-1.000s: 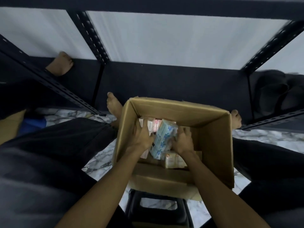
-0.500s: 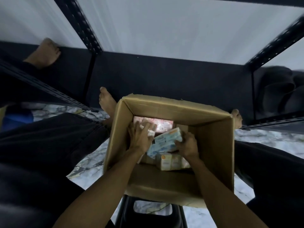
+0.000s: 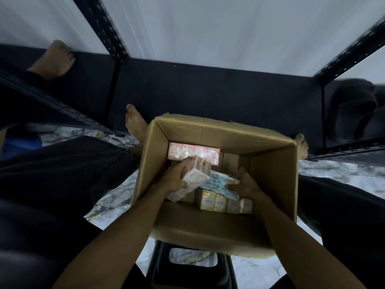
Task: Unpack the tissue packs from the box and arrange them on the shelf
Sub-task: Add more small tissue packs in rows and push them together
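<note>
An open cardboard box [image 3: 273,184] stands on the floor between my legs, in front of a dark metal shelf [image 3: 208,94]. Inside, my left hand [image 3: 177,177] grips a white and pink tissue pack [image 3: 194,176], tilted up off the others. My right hand [image 3: 246,185] holds a light blue tissue pack [image 3: 218,182] lying across the middle. A pink pack [image 3: 193,152] stands against the box's far wall. A yellow pack [image 3: 223,202] lies near the front wall.
Perforated black shelf posts [image 3: 102,26] rise at left and right. Dark slippers [image 3: 354,109] sit on the shelf at far right. A black stool [image 3: 191,270] is under me. Bare feet [image 3: 135,122] rest on the marble floor beside the box.
My left hand has taken hold of the white and pink pack and tipped it up. The blue pack has dropped from upright to lying flat under my right hand.
</note>
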Tool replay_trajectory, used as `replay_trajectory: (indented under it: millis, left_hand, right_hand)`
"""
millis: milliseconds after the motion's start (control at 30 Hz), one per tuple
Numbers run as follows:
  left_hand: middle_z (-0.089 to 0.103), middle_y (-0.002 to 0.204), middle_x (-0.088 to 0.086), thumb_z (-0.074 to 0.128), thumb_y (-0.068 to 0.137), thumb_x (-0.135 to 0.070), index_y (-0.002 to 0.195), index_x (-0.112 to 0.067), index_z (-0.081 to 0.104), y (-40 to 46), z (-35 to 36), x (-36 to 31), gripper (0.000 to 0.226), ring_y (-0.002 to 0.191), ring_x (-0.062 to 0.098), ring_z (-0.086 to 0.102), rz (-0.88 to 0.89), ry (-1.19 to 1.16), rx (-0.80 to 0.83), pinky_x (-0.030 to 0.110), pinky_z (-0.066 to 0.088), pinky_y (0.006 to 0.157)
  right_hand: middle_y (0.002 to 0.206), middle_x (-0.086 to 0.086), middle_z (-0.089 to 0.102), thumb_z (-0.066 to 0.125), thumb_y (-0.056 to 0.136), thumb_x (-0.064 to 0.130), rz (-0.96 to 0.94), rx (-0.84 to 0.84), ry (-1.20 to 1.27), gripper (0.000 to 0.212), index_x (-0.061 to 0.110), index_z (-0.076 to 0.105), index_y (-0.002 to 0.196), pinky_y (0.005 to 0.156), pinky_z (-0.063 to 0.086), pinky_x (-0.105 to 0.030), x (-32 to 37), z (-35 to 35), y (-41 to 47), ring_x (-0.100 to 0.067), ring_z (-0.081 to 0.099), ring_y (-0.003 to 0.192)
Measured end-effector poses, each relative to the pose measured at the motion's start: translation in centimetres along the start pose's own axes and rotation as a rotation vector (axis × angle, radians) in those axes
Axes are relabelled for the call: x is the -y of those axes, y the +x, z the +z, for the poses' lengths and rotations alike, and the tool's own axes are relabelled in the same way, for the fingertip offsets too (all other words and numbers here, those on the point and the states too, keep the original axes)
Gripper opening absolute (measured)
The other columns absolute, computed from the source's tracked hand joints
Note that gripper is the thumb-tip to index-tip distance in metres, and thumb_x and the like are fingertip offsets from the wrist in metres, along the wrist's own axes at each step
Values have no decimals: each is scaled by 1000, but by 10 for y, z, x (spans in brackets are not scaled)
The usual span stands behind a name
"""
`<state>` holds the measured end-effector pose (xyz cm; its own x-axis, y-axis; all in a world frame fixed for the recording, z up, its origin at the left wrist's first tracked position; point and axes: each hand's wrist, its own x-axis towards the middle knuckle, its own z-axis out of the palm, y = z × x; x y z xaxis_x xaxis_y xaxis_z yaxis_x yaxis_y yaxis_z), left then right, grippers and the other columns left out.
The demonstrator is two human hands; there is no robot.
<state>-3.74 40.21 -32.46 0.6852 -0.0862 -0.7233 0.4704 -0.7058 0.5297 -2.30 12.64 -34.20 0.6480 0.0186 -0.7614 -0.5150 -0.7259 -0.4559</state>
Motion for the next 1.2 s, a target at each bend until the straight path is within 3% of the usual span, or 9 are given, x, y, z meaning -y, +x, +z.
replay_trajectory:
  millis: [167,300,433,567,733,833,933,1100,1200]
  left_hand:
    - [57,144,1,96,62,-16,147,-29,44,-12,2,-4,101,126,20,54,-13,-121,-133,28,47,97]
    - [62,126,-3,96,55,-25,130,-28,52,-30,3,-23,86,112,20,60,105,-77,-250,33,52,93]
    - [54,121,-8,86,51,-41,130,-43,49,-49,3,-46,87,112,19,58,235,-15,-273,39,53,94]
    - [59,121,-14,93,63,-17,138,-30,52,-75,-16,-61,86,113,9,59,301,-194,-245,18,48,89]
    - [61,132,7,84,81,-10,132,-25,41,-103,-43,-57,69,115,19,64,180,-683,-119,41,60,83]
    - [57,131,-7,81,81,0,147,-43,20,-120,-49,-51,100,116,18,59,158,-830,-103,41,62,70]
    - [54,129,-17,86,76,-5,145,-56,24,-126,-54,-45,106,113,13,56,197,-559,-138,39,61,67]
    - [50,120,-2,81,73,-4,112,-27,55,-135,-66,-49,52,108,23,58,275,75,-448,32,52,77]
    - [37,141,5,80,77,-14,141,-30,42,-136,-52,-37,76,125,30,50,159,479,-307,42,50,99]
  right_hand:
    - [123,-4,63,91,72,20,11,98,-2,73,15,51,133,81,59,-44,3,-13,-11,-27,65,107]
    - [121,-6,65,87,76,15,46,278,-98,67,14,54,134,66,57,-23,3,-24,-33,-21,66,100]
    - [127,-11,65,85,76,14,71,246,-120,68,9,55,137,78,55,-27,-1,-23,-56,-21,63,99]
    - [131,-14,61,78,82,11,64,211,-105,59,7,54,136,60,48,-18,8,-21,-83,-20,59,99]
    - [128,-11,62,81,79,18,28,146,-90,63,7,55,135,62,52,-24,18,-26,-109,-21,60,96]
    - [115,-9,63,81,78,17,8,113,-59,57,5,59,130,60,53,-25,20,-31,-124,-20,62,88]
    - [112,-10,64,80,78,12,-12,120,-27,54,4,61,129,57,52,-22,22,-34,-133,-16,63,82]
    - [119,-8,65,81,74,12,-63,166,-33,56,12,62,127,83,57,-34,25,-32,-132,-20,63,99]
    - [110,-4,68,82,71,13,-74,203,-42,49,13,68,117,83,58,-35,30,-32,-132,-16,65,94]
